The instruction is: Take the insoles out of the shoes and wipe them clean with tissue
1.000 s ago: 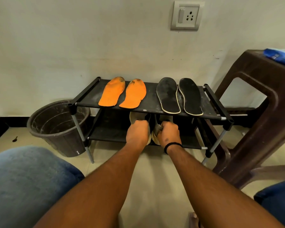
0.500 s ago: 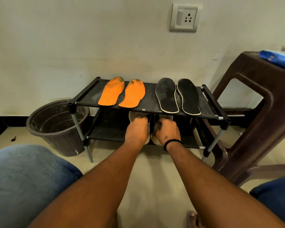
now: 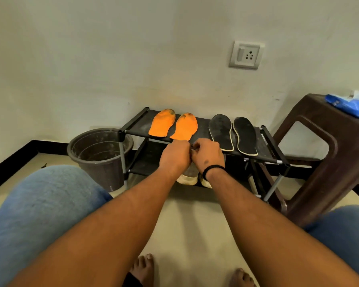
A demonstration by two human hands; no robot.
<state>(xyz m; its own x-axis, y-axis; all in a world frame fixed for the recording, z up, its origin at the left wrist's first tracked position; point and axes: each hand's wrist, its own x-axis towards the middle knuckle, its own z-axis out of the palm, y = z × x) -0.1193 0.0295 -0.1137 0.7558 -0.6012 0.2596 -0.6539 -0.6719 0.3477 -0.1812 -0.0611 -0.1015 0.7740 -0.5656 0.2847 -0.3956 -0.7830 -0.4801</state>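
As both hands lift from the lower shelf, the left hand (image 3: 175, 155) and right hand (image 3: 207, 155) grip a pale worn pair of shoes (image 3: 190, 177), insoles presumably still inside, before the black metal shoe rack (image 3: 265, 146).

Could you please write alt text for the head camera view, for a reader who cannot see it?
A seated person's left hand and right hand grip a pair of pale shoes in front of a black shoe rack, whose top shelf carries two orange insoles and two black insoles.
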